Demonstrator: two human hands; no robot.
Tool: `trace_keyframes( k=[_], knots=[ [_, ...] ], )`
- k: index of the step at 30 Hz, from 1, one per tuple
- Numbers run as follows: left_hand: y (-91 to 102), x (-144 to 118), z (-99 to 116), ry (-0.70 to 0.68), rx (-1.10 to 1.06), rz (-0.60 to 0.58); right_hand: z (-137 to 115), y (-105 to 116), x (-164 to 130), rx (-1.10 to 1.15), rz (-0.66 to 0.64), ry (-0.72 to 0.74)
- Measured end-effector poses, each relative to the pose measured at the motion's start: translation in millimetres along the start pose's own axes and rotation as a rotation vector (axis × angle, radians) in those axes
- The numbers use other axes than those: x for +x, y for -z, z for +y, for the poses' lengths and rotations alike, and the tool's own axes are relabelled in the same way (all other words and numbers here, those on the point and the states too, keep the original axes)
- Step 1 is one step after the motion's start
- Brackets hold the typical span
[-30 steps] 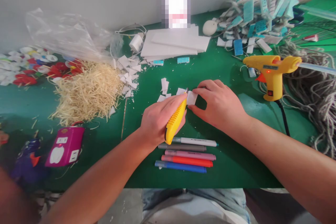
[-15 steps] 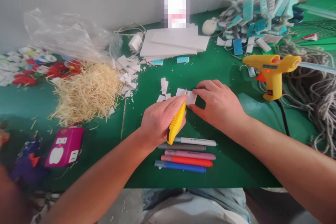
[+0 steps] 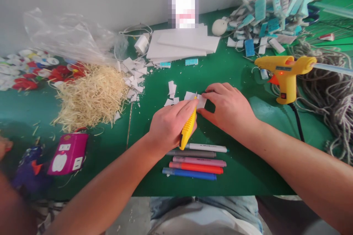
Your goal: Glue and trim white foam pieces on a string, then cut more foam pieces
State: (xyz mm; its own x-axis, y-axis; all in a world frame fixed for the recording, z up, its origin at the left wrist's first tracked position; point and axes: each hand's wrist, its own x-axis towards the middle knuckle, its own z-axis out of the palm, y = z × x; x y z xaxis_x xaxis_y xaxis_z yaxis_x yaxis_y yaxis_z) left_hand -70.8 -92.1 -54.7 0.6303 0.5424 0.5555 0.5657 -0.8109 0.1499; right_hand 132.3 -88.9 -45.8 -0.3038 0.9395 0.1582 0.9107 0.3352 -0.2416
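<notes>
My left hand [image 3: 171,124] is closed round a yellow utility knife [image 3: 188,128], its blade pointing away from me over a small white board piece [image 3: 202,101]. Thumb and index finger of my right hand [image 3: 230,104] press on that piece at its right side, holding it against the table. Part of the white material lies behind the left fingers and the knife, so the blade's contact is hard to see. More white scraps [image 3: 172,88] lie just left of the blade. Several markers [image 3: 196,168] lie in a row below the knife.
A yellow glue gun [image 3: 287,77] and grey rope [image 3: 336,106] are on the right. White sheets [image 3: 182,42] and a pile of blue-white pieces [image 3: 271,14] lie at the back. Straw-like shreds [image 3: 92,95] and a magenta box [image 3: 68,153] are left, near another person's hand [image 3: 4,147].
My left hand and the knife have shifted slightly to the right, and the knife's handle stands a little more upright. The right hand stays at the white piece, almost unmoved.
</notes>
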Motion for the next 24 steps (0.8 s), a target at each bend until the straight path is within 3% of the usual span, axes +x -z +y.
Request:
trace_keyframes(
  k=[9,24],
  knots=[
    [-0.5,-0.5,0.0,0.004,0.003,-0.002,5.1,-5.5,-2.2,0.0,0.04,0.037],
    [3.2,0.2,0.9,-0.026,-0.011,0.018,-1.8,1.3,0.5,-0.004,-0.022,-0.023]
  ],
)
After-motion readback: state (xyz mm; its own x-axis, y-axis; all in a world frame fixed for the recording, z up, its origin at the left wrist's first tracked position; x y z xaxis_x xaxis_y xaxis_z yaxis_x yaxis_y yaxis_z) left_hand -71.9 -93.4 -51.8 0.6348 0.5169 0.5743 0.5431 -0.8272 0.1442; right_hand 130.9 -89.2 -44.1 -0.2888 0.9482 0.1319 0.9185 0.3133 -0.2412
